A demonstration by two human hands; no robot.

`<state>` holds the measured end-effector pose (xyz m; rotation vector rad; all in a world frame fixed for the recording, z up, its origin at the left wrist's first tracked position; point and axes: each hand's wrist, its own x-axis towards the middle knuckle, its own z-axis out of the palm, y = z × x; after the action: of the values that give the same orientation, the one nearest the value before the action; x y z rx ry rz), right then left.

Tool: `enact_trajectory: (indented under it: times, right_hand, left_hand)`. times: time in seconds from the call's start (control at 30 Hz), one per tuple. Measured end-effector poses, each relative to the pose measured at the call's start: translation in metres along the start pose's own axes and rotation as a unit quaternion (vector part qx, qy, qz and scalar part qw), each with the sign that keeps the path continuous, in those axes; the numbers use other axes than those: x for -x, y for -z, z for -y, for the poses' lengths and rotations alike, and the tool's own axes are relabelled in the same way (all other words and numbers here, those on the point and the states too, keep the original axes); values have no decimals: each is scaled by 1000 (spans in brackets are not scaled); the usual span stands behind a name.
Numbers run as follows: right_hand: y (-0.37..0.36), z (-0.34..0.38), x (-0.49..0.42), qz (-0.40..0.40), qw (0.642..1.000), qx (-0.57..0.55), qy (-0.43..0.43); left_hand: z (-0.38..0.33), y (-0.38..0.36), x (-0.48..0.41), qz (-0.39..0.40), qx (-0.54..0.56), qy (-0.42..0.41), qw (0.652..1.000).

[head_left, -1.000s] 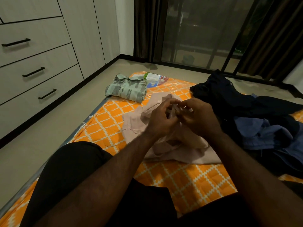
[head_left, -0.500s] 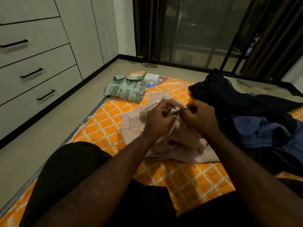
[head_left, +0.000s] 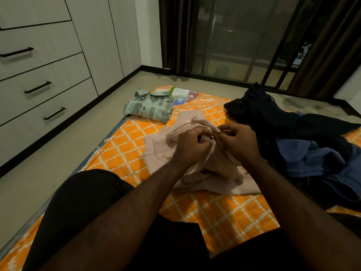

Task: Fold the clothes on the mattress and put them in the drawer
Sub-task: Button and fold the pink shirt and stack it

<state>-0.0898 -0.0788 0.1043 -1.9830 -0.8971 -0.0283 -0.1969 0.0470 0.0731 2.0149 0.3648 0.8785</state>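
A pale pink shirt [head_left: 218,173] lies crumpled in the middle of the orange patterned mattress [head_left: 132,141]. My left hand [head_left: 192,146] and my right hand [head_left: 241,142] meet over it, both pinching its front edge close together between the fingertips. A folded green camouflage shirt [head_left: 149,107] rests at the mattress's far left corner. To the right a heap of dark navy clothes [head_left: 273,116] and a blue shirt [head_left: 312,161] lies unfolded. The white drawers [head_left: 39,94] with black handles stand shut at the left wall.
Bare floor runs between the mattress and the drawers. A printed label under plastic [head_left: 182,95] sits at the mattress's far end. Glass doors with dark curtains [head_left: 234,36] stand behind. My legs in black shorts [head_left: 82,202] rest on the near mattress.
Both hands stay pinched on the pink shirt's edge, with the fingers working slightly along it. The view has shifted a little.
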Motion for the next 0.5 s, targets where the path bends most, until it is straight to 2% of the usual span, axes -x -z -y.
enact_trajectory:
  times: [0.23, 0.37, 0.5]
  right_hand:
    - [-2, -2, -2, 18, 1000, -14, 5]
    - [0, -1, -1, 4, 998, 23, 51]
    - [-1, 1, -1, 30, 994, 53, 96]
  left_hand:
    - [-2, 1, 0, 8, -7, 29, 1000]
    - [-5, 0, 1, 32, 9, 20, 999]
    - [-4, 3, 0, 18, 48, 28, 998]
